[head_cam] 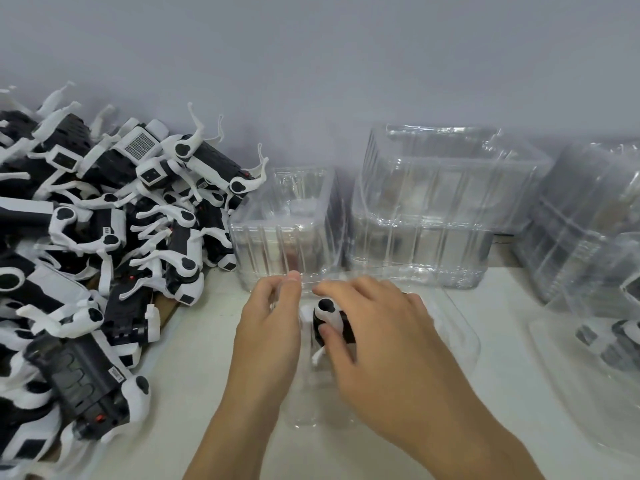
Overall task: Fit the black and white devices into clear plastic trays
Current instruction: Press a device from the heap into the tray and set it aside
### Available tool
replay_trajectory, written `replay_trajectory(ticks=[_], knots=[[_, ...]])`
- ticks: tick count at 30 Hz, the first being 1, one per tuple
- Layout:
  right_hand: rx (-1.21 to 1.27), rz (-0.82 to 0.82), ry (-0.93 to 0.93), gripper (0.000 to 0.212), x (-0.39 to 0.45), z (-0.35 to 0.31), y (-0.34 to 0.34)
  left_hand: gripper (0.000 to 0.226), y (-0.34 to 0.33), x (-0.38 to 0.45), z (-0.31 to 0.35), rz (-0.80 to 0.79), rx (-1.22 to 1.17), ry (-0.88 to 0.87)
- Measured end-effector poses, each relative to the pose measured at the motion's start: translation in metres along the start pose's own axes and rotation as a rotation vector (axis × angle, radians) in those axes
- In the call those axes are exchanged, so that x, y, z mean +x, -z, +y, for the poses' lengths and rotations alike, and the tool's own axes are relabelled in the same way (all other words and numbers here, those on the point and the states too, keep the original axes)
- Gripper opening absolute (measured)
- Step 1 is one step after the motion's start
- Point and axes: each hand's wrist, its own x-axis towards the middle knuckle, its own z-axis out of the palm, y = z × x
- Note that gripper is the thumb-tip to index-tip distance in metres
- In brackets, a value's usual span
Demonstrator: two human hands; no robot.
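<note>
At the table's near edge, the right hand (374,327) curls over a black and white device (329,317), thumb pressed to its side, seating it in a clear plastic tray (457,327). Fingers of the left hand (270,327) pinch the tray's left wall. A pile of devices (104,237) lies left.

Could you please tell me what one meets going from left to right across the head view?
Pile of black and white devices → left hand → right hand on a device → packed tray.
</note>
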Motion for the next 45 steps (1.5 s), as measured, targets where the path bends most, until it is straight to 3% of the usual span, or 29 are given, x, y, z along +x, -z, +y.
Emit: replay_trajectory(ticks=[10,19,22,24,27,31,35,38,45], knots=[[-0.033,-0.052,0.002,0.016,0.002,0.002,0.005,0.016,0.001,-0.001,-0.001,0.003,0.028,-0.024],[0.020,-0.112,0.000,0.021,0.004,0.007,0.011,0.009,0.000,0.001,-0.002,0.001,0.037,-0.031],[0.178,-0.023,-0.120,0.020,0.006,0.016,0.017,0.009,0.000,0.001,-0.001,0.006,0.035,-0.024],[0.072,0.050,-0.154,0.030,0.005,0.026,0.023,0.008,0.000,0.002,-0.001,0.005,0.035,-0.019],[-0.069,0.092,-0.239,0.020,0.005,0.040,0.033,0.006,0.000,0.002,-0.002,-0.007,0.041,-0.017],[-0.107,0.074,-0.342,0.017,0.005,0.046,0.029,0.003,0.000,0.001,-0.002,-0.026,0.063,-0.044],[-0.096,0.167,-0.366,0.019,0.006,0.048,0.022,0.008,0.001,0.000,-0.003,-0.038,0.088,-0.078],[-0.030,0.194,-0.330,0.021,0.007,0.047,0.021,0.009,0.001,0.001,-0.002,-0.026,0.086,-0.059],[0.001,0.064,-0.137,0.026,0.007,0.040,0.038,0.016,-0.001,0.000,-0.002,0.006,0.067,-0.035]])
